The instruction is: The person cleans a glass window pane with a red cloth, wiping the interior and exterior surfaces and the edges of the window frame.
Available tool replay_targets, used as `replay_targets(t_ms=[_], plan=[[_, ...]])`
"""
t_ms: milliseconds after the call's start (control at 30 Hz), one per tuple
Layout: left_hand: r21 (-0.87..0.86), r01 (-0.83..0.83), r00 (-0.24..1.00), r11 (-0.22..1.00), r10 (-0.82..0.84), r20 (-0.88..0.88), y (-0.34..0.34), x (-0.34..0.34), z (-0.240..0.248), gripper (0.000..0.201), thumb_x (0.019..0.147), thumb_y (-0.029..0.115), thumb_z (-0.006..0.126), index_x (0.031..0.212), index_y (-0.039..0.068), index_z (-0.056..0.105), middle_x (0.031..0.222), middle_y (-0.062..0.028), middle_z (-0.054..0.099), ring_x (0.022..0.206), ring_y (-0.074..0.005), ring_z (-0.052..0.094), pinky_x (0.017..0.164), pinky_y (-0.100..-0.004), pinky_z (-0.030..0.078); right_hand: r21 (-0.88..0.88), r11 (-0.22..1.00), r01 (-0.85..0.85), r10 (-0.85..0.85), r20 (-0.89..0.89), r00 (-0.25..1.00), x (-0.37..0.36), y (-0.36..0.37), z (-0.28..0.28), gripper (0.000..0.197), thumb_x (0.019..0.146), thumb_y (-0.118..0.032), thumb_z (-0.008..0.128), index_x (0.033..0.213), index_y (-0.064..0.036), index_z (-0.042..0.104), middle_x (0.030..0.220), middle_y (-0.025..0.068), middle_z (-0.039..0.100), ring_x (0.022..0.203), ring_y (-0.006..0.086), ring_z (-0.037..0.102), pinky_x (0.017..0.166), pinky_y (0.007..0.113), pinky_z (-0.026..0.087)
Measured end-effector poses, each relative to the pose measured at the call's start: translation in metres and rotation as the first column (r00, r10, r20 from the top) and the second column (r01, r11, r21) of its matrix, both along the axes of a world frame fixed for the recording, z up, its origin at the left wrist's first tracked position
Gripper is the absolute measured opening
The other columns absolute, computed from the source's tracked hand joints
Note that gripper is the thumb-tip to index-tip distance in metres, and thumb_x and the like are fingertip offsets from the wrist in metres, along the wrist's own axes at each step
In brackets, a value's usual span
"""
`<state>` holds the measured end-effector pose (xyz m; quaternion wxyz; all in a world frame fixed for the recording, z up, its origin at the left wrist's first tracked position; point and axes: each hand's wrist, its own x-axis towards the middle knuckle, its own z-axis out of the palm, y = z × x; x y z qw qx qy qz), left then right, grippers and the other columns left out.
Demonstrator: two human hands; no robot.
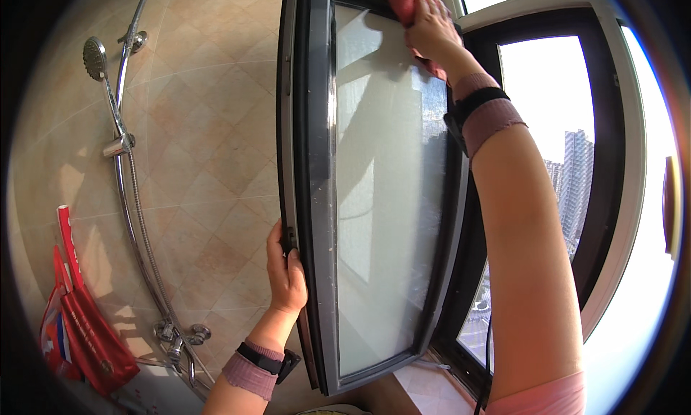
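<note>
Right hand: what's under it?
A red cloth, bunched between the right hand and the top right corner of the sash; it shows past the fingers and below the palm. The bit of sash beneath is covered, so its surface can't be seen.

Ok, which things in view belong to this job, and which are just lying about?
In the job:
- cloth, in the right hand
- sash, its edge in the left hand

Just about:
- shower head
- red bag

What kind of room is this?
It's most likely a bathroom! On the left there's a handheld shower head, with chrome shower taps lower down and diamond-patterned wall tiles behind.
</note>
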<state>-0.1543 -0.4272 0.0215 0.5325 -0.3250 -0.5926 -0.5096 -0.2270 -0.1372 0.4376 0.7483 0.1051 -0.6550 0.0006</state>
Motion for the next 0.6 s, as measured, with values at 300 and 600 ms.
replay_targets(t_ms=[300,600], plan=[[0.020,-0.015,1.000,1.000,0.015,0.007,-0.008,-0.001,-0.004,0.056,0.092,0.004,0.036,0.146,-0.007,0.034,0.143,-0.0237,0.045,0.132,-0.0323,0.046,0.113,-0.0421,0.035,-0.164,0.976,0.142,-0.123,0.122,0.985,0.021,0.002,-0.004,0.017,0.089,-0.017,0.062,0.100,-0.0052,0.067,0.111,0.0153,0.068,0.107,0.0335,0.066,0.088,0.043,0.054],[-0.005,-0.079,0.996,0.997,0.078,-0.039,-0.011,-0.004,-0.007,0.055,0.092,0.006,0.038,0.146,-0.007,0.035,0.141,-0.0243,0.047,0.130,-0.0349,0.047,0.113,-0.0430,0.036,0.121,0.978,-0.168,0.175,-0.051,0.983,0.035,-0.101,-0.016,0.054,0.082,-0.025,0.061,0.131,-0.0063,0.049,0.151,0.0203,0.042,0.144,0.0440,0.031,0.120,0.052,0.023]])
